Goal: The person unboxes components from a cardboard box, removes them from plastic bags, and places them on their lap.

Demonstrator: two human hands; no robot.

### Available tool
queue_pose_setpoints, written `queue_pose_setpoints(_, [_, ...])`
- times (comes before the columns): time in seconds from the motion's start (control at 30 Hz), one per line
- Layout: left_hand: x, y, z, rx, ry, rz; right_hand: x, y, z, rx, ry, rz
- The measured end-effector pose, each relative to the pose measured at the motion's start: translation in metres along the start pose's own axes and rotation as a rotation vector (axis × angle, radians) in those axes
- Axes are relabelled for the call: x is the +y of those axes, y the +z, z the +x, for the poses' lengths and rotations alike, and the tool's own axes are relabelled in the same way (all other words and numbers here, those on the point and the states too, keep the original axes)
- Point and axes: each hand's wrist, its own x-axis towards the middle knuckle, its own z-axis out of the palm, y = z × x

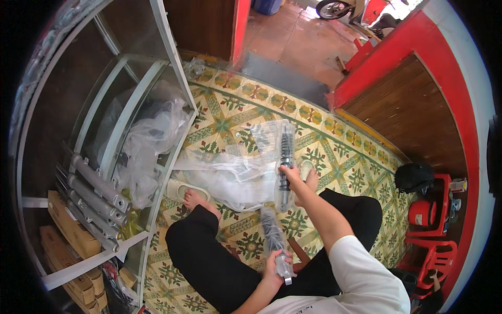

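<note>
My right hand (pixel 291 177), reaching forward, is closed around a black shock absorber (pixel 285 149) in a clear plastic sleeve. It stands up-and-down in the picture, its coil spring showing above my fingers. Closer to my body, my left hand (pixel 272 266) grips a second shock absorber (pixel 272 230), wrapped in clear plastic, with its silver end past my fingers. Some of my left fingers are hidden. A large clear plastic bag (pixel 235 183) lies spread over the tiled floor, left of the forward shock absorber and between my feet.
A glass-sided cabinet (pixel 172 152) on the left holds crumpled plastic (pixel 151 141), several grey metal fork tubes (pixel 97 193) and cardboard boxes (pixel 73 222). At right are a black bag (pixel 414 178), a red bucket (pixel 421 213) and a red plastic chair (pixel 438 261). A motorbike (pixel 361 13) stands beyond the doorway.
</note>
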Motion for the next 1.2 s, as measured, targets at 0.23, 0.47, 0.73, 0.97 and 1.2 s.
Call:
queue_pose_setpoints(0.23, [0.016, -0.001, -0.004, 0.151, 0.033, 0.211, 0.080, 0.040, 0.043, 0.029, 0.071, -0.075])
queue_pose_setpoints(0.47, [0.027, -0.001, 0.004, 0.234, 0.134, 0.039, 0.137, 0.035, 0.116, 0.236, 0.138, -0.223])
queue_pose_setpoints(0.73, [0.021, 0.005, 0.010, 0.291, 0.088, 0.181, 0.124, 0.031, 0.126, 0.307, 0.079, -0.519])
queue_pose_setpoints(0.97, [0.020, -0.006, 0.012, 0.250, 0.094, 0.208, 0.062, 0.038, 0.090, 0.317, 0.270, -0.691])
queue_pose_setpoints(1.2, [0.010, -0.004, 0.015, 0.136, 0.157, 0.181, 0.028, 0.021, 0.033, 0.212, 0.221, 0.268])
